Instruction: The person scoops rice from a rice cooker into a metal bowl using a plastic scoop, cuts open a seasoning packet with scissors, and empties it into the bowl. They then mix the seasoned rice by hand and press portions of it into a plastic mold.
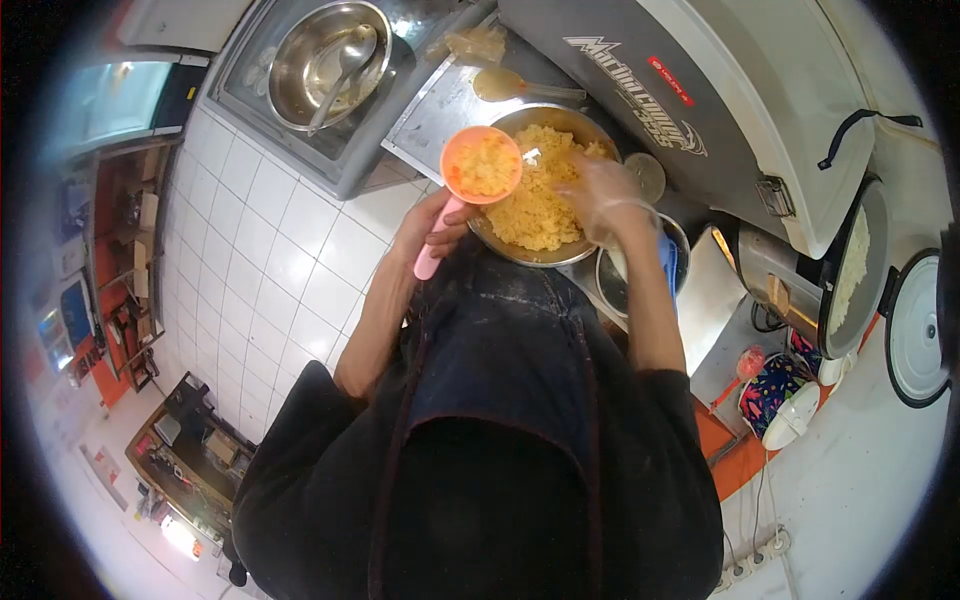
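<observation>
My left hand (pixel 436 228) is closed around the handle of a pink scoop (pixel 428 262), held level at the left rim of a metal bowl. In the scoop's round cup lies yellow rice (pixel 482 165) with orange bits. The metal bowl (pixel 540 262) is heaped with more yellow rice (pixel 535 215), grainy and clumped. My right hand (pixel 605 195), in a clear plastic glove, is over the bowl's right side. Motion smears its fingers, so I cannot tell whether they hold any rice.
A metal bowl (pixel 283 92) with a large spoon (pixel 347 68) sits upper left. Behind the rice bowl lies a pale ladle (pixel 497 84). A clear cup (pixel 646 178) and a pot with blue cloth (pixel 668 262) stand right. A grey cooler lid (pixel 620 50) leans overhead; a cooker holds white rice (pixel 850 270).
</observation>
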The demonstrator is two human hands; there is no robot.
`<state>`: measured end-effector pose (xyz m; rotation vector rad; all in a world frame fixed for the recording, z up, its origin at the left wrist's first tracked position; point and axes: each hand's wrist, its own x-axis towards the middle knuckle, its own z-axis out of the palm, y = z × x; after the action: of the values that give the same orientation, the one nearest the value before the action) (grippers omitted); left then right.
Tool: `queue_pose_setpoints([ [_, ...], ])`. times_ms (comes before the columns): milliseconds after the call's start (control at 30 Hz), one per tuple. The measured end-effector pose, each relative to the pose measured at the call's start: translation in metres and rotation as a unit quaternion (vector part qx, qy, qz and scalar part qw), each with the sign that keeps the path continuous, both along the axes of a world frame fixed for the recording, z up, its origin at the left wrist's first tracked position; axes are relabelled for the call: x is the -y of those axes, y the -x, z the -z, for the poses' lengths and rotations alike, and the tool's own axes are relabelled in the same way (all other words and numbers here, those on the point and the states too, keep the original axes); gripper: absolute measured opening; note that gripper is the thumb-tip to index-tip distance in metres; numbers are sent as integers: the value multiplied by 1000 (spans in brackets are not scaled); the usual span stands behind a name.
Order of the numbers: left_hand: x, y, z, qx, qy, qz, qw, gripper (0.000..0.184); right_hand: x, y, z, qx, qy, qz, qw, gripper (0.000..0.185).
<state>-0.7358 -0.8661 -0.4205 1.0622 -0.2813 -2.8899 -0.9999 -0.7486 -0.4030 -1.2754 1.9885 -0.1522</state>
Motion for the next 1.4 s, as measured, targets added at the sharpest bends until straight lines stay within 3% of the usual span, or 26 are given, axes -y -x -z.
queue_pose_setpoints([
  [67, 4, -2, 8, -10, 2, -24, 1000, 42, 18, -27, 9, -143, 20, -10, 989, 54],
  [133, 8, -9, 17, -19, 6, -46, 999, 45, 1, -52, 60, -182, 57, -41, 981, 56],
  [200, 10, -9, 10, -7, -6, -61, 998, 46, 4, -65, 59, -224, 94, -72, 967, 59],
  [267, 8, -7, 5, 3, -22, -78, 997, 46, 8, -68, 47, -73, -37, -71, 994, 60],
  [400, 8, -4, 3, 11, -20, -70, 997, 46, -2, -56, 77, 51, -23, -41, 998, 60],
  [467, 7, -6, 5, 23, -14, -63, 998, 46, -4, -42, 67, 201, -29, 139, 969, 61],
  [500, 7, -10, 9, 20, -6, -44, 999, 45, -11, -37, 59, 201, -31, 141, 969, 61],
  [567, 5, -6, 4, 14, 2, -23, 1000, 44, -28, -30, 34, 369, 40, 331, 867, 58],
  [633, 0, 10, -17, 118, 44, -15, 992, 44, -27, -31, 11, 300, 34, 373, 878, 56],
  [700, -6, 18, -20, 108, 42, 3, 993, 43, -29, -31, -1, 426, 74, 501, 750, 53],
  [733, -9, 21, -20, 99, 41, 20, 994, 43, -28, -33, -9, 425, 74, 503, 749, 53],
  [800, -19, 22, -5, 66, 49, 46, 996, 42, -24, -45, -22, 250, 124, 375, 884, 51],
  [833, -23, 24, -1, 32, 58, 71, 995, 42, -21, -54, -23, 248, 125, 379, 883, 51],
  [900, -29, 36, 0, 43, 68, 83, 993, 41, -16, -74, -20, -4, 205, 151, 967, 52],
  [1033, -31, 42, 4, 69, 89, 102, 988, 36, -21, -97, -3, 19, 182, 142, 973, 58],
  [1133, -32, 34, 13, 51, 51, 101, 992, 31, -36, -80, -9, 69, 100, 53, 991, 62],
  [1200, -29, 31, 15, 27, 20, 92, 995, 29, -46, -75, -17, -38, 250, -11, 968, 67],
  [1333, -25, 23, 28, -19, -39, 46, 998, 29, -58, -88, -9, 1, 185, 20, 983, 65],
  [1400, -24, 16, 33, -33, -56, 48, 997, 29, -62, -79, -13, -49, 208, -10, 977, 63],
])
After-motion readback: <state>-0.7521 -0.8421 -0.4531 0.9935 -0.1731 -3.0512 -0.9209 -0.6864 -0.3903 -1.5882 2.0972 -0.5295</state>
